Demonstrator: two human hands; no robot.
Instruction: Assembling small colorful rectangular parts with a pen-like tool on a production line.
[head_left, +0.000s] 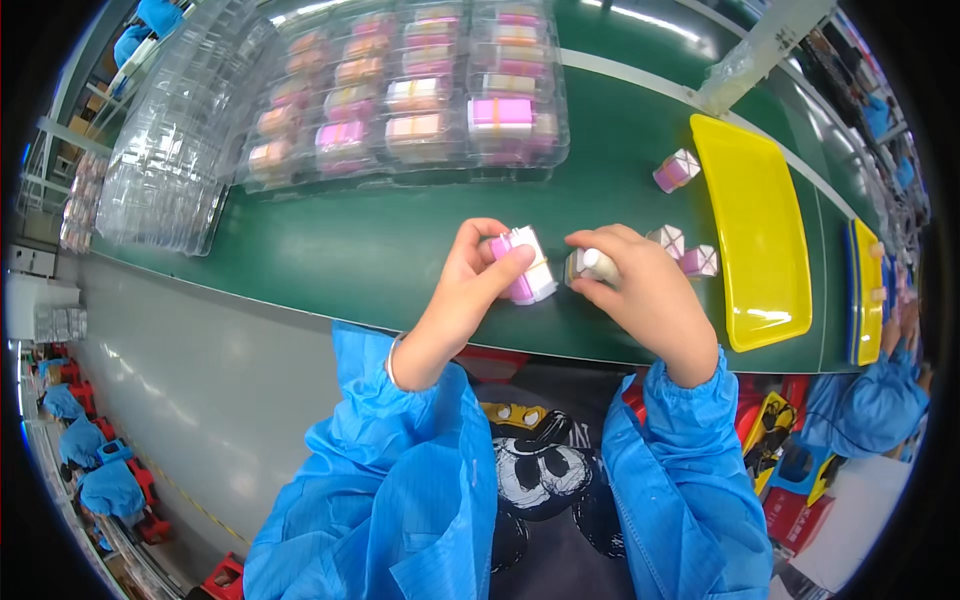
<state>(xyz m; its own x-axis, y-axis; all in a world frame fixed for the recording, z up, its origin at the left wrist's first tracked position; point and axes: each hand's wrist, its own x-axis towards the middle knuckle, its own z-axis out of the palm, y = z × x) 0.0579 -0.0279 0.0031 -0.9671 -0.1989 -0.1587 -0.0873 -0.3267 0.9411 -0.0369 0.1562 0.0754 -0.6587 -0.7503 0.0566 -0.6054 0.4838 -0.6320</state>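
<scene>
My left hand (462, 285) is closed around a pink-and-white block-shaped bundle (536, 262) with a thin band round it, held just above the green table. A short gap to the right, my right hand (655, 290) is closed, its thumb and fingers round a small white cylindrical piece (600, 263). A greyish edge shows by those fingertips; whether it belongs to the cylinder I cannot tell. Beyond the right hand lie a banded pink-and-white bundle (677, 171) and two similar ones close together, a pale one (667, 240) and a pink one (699, 261).
A yellow tray (765, 230) lies at the right of the green table (330, 240). At the back, a clear plastic tray (375, 165) holds several rows of bundles. Stacked clear trays (160, 170) stand to its left. A pale post (765, 50) rises behind the yellow tray.
</scene>
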